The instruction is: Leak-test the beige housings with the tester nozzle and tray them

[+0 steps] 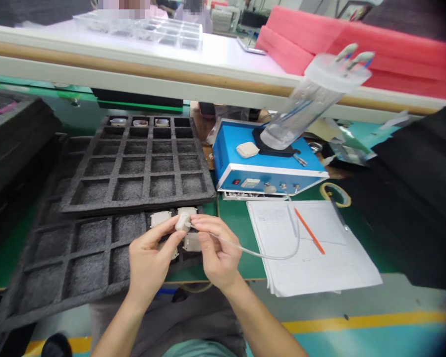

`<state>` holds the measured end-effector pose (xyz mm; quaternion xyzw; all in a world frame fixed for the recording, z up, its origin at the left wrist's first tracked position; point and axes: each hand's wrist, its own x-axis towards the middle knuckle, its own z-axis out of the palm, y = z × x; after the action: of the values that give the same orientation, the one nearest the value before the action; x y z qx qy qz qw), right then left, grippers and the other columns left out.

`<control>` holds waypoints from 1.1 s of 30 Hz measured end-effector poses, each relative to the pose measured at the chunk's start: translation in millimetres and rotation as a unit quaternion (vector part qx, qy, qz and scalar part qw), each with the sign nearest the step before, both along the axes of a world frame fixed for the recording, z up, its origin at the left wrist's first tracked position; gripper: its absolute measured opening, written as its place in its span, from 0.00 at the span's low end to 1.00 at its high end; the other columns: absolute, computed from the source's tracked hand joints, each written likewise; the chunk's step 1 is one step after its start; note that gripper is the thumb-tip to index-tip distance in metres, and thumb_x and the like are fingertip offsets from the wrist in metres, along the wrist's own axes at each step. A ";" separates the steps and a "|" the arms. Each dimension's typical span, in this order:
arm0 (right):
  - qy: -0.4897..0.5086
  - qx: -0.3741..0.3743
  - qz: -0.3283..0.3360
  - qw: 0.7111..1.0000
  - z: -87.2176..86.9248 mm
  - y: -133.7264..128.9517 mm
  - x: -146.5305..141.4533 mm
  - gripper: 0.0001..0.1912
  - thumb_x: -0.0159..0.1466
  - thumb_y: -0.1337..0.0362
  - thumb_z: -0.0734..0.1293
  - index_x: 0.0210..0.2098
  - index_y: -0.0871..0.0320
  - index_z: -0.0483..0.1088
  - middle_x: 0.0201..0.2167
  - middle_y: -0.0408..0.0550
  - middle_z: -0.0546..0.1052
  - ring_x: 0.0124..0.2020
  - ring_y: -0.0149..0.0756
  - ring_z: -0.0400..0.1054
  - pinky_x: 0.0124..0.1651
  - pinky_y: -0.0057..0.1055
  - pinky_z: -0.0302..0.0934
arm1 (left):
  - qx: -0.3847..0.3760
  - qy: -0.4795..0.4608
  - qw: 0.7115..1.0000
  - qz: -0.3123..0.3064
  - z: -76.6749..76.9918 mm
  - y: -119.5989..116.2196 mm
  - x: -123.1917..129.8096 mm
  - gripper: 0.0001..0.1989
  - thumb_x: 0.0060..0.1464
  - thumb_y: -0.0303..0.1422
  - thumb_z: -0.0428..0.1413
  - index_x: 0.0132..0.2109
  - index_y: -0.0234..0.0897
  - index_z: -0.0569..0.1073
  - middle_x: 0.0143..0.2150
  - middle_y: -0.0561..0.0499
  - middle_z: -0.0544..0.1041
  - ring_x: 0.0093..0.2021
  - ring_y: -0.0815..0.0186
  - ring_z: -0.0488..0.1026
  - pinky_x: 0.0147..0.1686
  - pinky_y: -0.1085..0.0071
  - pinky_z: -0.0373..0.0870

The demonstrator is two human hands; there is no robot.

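Between thumb and fingers, my left hand point(150, 255) holds a small whitish part point(182, 222) over the lower foam tray. My right hand point(219, 248) pinches the end of a clear tube point(260, 255) against that part. The tube curves right and up to the front of a blue box point(269, 161). Several beige square pieces, one of them a beige piece point(192, 242) beside my right thumb, lie in the lower black foam tray point(69, 255) around and beneath my hands. Another beige piece point(247, 149) rests on top of the blue box.
An upper foam tray point(144, 163) holds several small parts in its back row. On the right are papers point(312, 267) with an orange pen point(309, 230), a tape roll point(344, 198) and black material point(419, 198). A clear cylinder point(301, 109) stands on the box, below a white shelf point(134, 79).
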<state>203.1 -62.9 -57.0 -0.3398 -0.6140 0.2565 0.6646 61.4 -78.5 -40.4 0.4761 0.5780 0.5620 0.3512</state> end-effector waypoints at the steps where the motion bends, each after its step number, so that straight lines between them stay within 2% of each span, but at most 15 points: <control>1: 0.001 0.002 -0.002 1.000 0.6 0.8 -0.2 0.12 0.69 0.72 0.66 0.46 0.52 0.78 0.41 0.50 0.84 0.46 0.42 0.81 0.51 0.45 0.77 | 0.002 0.000 1.000 0.002 0.0 0.5 -0.3 0.13 0.50 0.37 0.70 0.45 0.44 0.87 0.43 0.49 0.87 0.39 0.59 0.85 0.44 0.70 0.83; 13: -0.006 0.018 -0.018 1.000 3.1 5.0 -2.0 0.10 0.69 0.69 0.65 0.43 0.53 0.78 0.38 0.49 0.85 0.44 0.42 0.82 0.49 0.43 0.78 | 0.009 0.007 1.000 0.001 2.5 4.2 -0.4 0.15 0.48 0.40 0.71 0.44 0.41 0.87 0.43 0.46 0.87 0.40 0.56 0.86 0.44 0.65 0.84; 24: -0.006 0.022 -0.019 1.000 5.7 5.4 -2.2 0.09 0.70 0.68 0.65 0.43 0.53 0.78 0.38 0.49 0.85 0.43 0.41 0.81 0.48 0.42 0.78 | 0.001 0.005 1.000 -0.002 1.6 3.4 -2.3 0.15 0.49 0.38 0.71 0.45 0.44 0.87 0.44 0.48 0.87 0.42 0.59 0.86 0.46 0.71 0.82; 33: 0.025 0.028 0.009 0.999 3.5 5.4 -2.5 0.12 0.68 0.73 0.66 0.45 0.54 0.79 0.39 0.50 0.84 0.46 0.41 0.80 0.51 0.41 0.76 | 0.006 0.000 1.000 -0.006 2.1 3.1 -1.7 0.15 0.49 0.37 0.70 0.45 0.43 0.87 0.44 0.48 0.87 0.42 0.59 0.86 0.46 0.71 0.82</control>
<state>200.7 -57.6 -53.5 -0.3094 -0.6074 0.2533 0.6865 59.7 -75.4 -38.3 0.4816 0.5720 0.5632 0.3517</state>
